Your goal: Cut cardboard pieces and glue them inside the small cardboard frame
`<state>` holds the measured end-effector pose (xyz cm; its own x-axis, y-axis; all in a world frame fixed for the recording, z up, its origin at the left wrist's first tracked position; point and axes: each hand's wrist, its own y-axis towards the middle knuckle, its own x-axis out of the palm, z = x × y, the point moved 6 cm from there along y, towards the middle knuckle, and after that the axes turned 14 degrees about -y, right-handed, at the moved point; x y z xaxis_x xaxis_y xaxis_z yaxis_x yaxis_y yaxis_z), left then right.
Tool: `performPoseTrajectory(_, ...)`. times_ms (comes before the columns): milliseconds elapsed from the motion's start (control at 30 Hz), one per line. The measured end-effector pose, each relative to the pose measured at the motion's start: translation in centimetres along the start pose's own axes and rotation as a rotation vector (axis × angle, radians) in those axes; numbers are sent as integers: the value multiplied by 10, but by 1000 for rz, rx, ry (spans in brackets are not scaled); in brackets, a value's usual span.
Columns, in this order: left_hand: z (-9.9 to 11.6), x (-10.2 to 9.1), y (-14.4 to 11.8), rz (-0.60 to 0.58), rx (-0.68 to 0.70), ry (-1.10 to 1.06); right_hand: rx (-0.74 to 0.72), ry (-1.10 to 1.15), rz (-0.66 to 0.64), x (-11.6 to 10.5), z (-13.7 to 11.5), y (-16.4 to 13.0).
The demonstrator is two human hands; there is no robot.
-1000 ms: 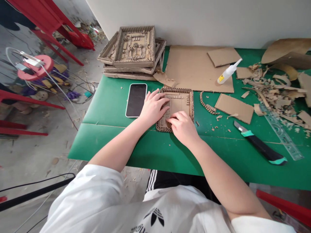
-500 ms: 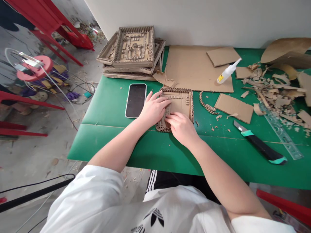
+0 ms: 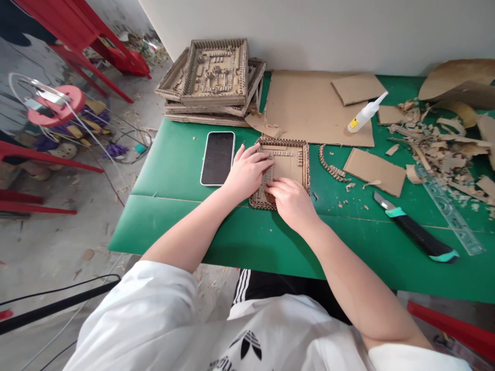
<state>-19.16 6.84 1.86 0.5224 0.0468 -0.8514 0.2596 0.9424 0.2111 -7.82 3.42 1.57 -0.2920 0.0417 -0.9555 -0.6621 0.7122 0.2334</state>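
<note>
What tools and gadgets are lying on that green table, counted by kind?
Phone: 1
Glue bottle: 1
Craft knife: 1
Clear ruler: 1
Total: 4
The left hand and right hand rest on a small cardboard frame, not on any tool.

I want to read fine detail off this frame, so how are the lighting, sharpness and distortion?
Head view: even, soft light, only faint shadows under the left hand and right hand on the cardboard frame. The phone screen is dark, with no glare. Focus is sharp at centre; wide-angle bending curves the green table edges and the clear ruler.
</note>
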Motion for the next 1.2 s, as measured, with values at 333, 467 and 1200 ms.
performPoseTrajectory(333,-1,1,0,-5,-13,-5,36,6,-29,-5,-1,0)
performPoseTrajectory(467,-1,1,1,-6,-25,-11,21,15,-30,-5,-1,0)
performPoseTrajectory(1200,1,-8,0,102,-10,-32,25,-36,54,-12,0,-1)
